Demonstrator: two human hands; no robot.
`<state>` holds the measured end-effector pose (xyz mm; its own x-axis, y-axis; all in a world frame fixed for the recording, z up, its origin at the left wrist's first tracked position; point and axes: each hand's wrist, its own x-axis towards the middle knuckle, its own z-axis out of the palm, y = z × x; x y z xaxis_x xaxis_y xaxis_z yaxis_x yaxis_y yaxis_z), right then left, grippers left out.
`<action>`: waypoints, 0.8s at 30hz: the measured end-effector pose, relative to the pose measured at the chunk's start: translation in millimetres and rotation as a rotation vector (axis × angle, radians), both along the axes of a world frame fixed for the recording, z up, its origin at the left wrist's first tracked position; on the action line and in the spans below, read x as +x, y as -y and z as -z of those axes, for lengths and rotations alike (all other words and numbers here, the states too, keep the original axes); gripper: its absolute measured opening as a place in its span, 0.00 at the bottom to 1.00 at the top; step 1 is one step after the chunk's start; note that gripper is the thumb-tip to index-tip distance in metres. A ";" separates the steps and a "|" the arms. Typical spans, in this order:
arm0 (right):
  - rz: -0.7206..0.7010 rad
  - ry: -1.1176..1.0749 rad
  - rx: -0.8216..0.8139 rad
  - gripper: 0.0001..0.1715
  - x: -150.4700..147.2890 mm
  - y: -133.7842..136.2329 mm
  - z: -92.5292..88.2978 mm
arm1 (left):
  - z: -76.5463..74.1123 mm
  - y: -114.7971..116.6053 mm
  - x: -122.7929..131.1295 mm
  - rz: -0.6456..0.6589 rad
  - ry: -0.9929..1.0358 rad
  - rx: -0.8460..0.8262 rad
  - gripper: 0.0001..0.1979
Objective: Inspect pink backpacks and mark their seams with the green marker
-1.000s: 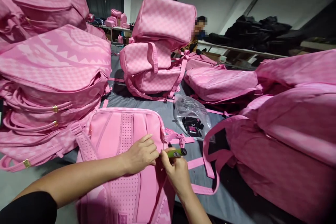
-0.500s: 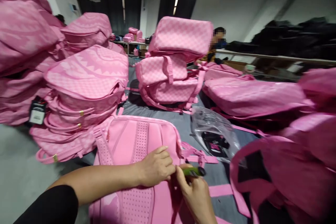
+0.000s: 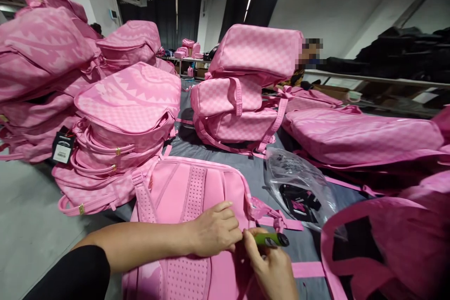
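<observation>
A pink backpack [image 3: 197, 187] lies in front of me with its padded back panel facing up. My left hand [image 3: 220, 229] rests across it, fingers curled and pinching at the bag's right side. Close against those fingertips is my right hand [image 3: 269, 262], closed around a green cylindrical tool with a black end [image 3: 270, 239]. The tool's working end is hidden by my fingers, so its exact kind does not show. What lies between the two sets of fingertips is too small to make out.
Pink backpacks are stacked to the left [image 3: 126, 103] and behind [image 3: 260, 51]; more lie on the right [image 3: 365, 136]. A clear plastic bag [image 3: 298, 173] with black tags sits on the grey table covering [image 3: 246, 159]. Another person [image 3: 298, 77] is partly hidden beyond the stack.
The whole view has shifted slightly, so things appear further right. Both hands keep nearly the same place on the backpack, and more of the green tool shows.
</observation>
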<state>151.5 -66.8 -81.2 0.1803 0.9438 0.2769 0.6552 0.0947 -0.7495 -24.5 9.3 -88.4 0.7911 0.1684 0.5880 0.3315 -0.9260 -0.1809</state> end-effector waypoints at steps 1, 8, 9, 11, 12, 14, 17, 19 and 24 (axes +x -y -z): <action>0.012 0.009 0.012 0.31 0.8 0.7 -0.7 | -2.0 1.3 -1.4 0.005 -0.004 -0.001 0.21; 0.186 -0.420 0.086 0.21 2.6 42.7 -29.6 | -39.4 32.7 -29.2 0.053 0.051 -0.029 0.16; 0.188 -0.514 0.101 0.20 -0.4 47.1 -31.8 | -43.2 33.8 -31.7 0.060 0.047 -0.021 0.15; 0.177 -0.622 0.100 0.18 -9.4 52.1 -32.4 | -47.4 34.7 -34.1 0.065 0.022 -0.022 0.14; 0.165 -0.640 0.086 0.17 -14.8 53.2 -31.3 | -48.3 35.3 -34.4 0.059 0.009 -0.030 0.14; 0.124 -0.599 0.071 0.14 -24.2 53.6 -28.1 | -49.3 37.2 -34.1 0.034 -0.015 -0.043 0.15; 0.035 -0.365 0.127 0.10 -27.3 54.1 -24.8 | -53.0 40.2 -33.0 0.006 -0.042 -0.033 0.17; 0.055 -0.240 0.189 0.08 -21.9 58.6 -24.8 | -58.1 42.1 -32.8 -0.003 -0.061 -0.030 0.18; 0.100 -0.259 0.325 0.08 -19.4 86.2 -26.2 | -80.5 50.7 -41.6 -0.011 -0.061 -0.039 0.20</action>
